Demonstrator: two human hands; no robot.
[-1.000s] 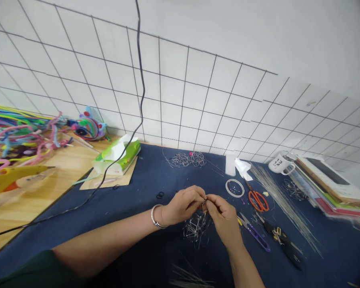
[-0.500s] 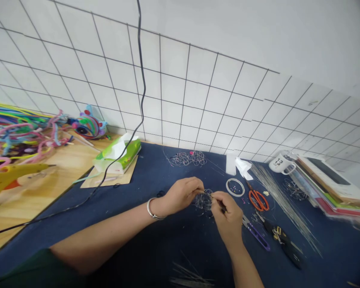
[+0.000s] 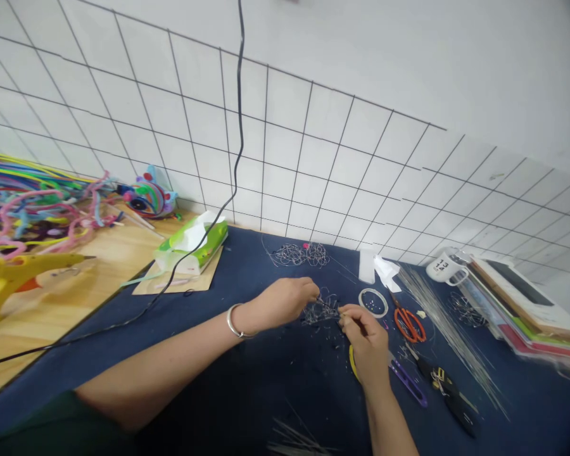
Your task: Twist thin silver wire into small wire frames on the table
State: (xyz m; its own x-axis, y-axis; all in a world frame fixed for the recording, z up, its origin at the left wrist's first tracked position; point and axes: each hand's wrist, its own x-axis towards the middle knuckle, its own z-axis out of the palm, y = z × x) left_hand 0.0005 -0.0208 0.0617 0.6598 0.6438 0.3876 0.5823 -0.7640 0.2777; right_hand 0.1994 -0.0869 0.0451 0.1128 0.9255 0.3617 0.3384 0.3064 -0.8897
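A loose tangle of thin silver wire loops (image 3: 322, 309) lies between my hands, over the dark blue cloth. My left hand (image 3: 287, 303), with a silver bangle at the wrist, is closed in a pinch at the tangle's left side. From the right, my right hand (image 3: 365, 335) pinches the wire at its other side, thumb and forefinger together. A curved yellow piece (image 3: 353, 363), perhaps a tool handle, shows beside the right palm; the rest of it is hidden. Small dark bits and wire scraps are scattered below the tangle.
Right of my hands lie a white ring dish (image 3: 373, 303), orange-handled scissors (image 3: 410, 323), purple snips (image 3: 408, 381), black pliers (image 3: 449, 386) and straight wires (image 3: 449, 329). A mug (image 3: 446, 267) and stacked books (image 3: 527, 297) stand behind. Leftward are a tissue pack (image 3: 194, 244) and yellow glue gun (image 3: 23, 275).
My hands have moved slightly apart along the wire tangle. My right hand has turned a little, and the yellow piece beside its palm has come into view. The camera view has shifted slightly.
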